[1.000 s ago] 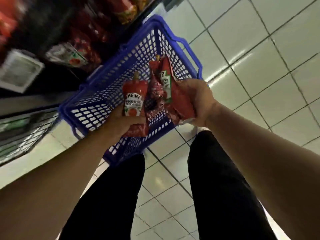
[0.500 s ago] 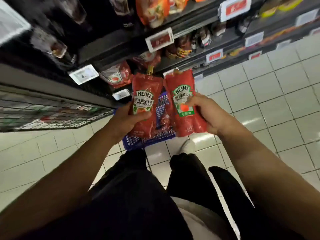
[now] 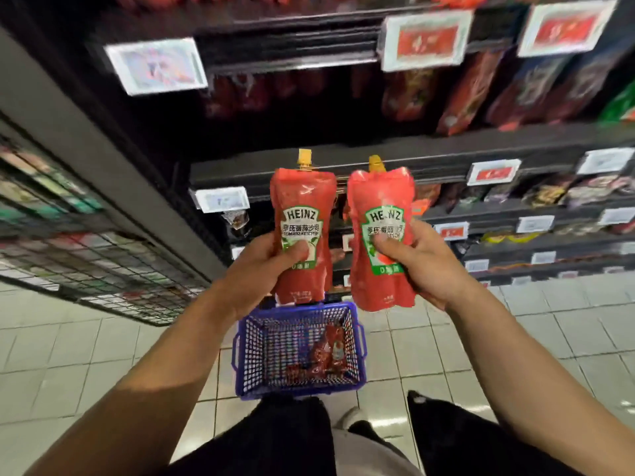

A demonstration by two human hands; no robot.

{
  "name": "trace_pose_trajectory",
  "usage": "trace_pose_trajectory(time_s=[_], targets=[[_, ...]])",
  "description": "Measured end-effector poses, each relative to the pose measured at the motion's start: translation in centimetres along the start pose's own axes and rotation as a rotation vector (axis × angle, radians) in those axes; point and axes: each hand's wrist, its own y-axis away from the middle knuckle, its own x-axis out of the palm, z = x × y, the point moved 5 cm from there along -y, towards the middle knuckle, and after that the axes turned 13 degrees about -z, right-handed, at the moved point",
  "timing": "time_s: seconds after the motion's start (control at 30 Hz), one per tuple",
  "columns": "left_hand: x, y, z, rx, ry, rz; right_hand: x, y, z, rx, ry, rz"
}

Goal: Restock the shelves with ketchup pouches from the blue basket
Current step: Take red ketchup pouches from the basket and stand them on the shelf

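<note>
Two red ketchup pouches stand upright side by side in the middle of the view, close but not touching. The left pouch (image 3: 302, 225) has a yellow cap at its top, and the left hand (image 3: 261, 269) grips it low down, thumb across the white and green label. The thumb hides part of the label's words. The right pouch (image 3: 379, 238) is held the same way by the right hand (image 3: 422, 266), whose thumb covers the middle of its label. The other fingers of both hands curl behind the pouches and cannot be seen.

At 6 o'clock from the pouches, the blue basket (image 3: 247, 352) sits on the tiled floor (image 3: 515, 345). A few more red pouches (image 3: 326, 352) lie in its bottom right part. They are dark and small, so how many there are is hard to tell.

From 12 o'clock to 3 o'clock run dark shelves (image 3: 481, 142) with blurry packs and white price tags (image 3: 426, 39) whose writing is too smeared to read. At 9 o'clock is a wire rack (image 3: 103, 269), also blurry. At 6 o'clock, the person's dark trousers (image 3: 275, 441) are cut off by the bottom edge.
</note>
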Motion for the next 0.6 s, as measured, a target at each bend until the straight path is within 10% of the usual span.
trace_pose_trajectory(time_s=[0.6], targets=[[-2.3,-11.3,-11.0,0.162,-0.062,-0.134,3.3,-11.8,7.0,-0.194,0.05,-0.024]])
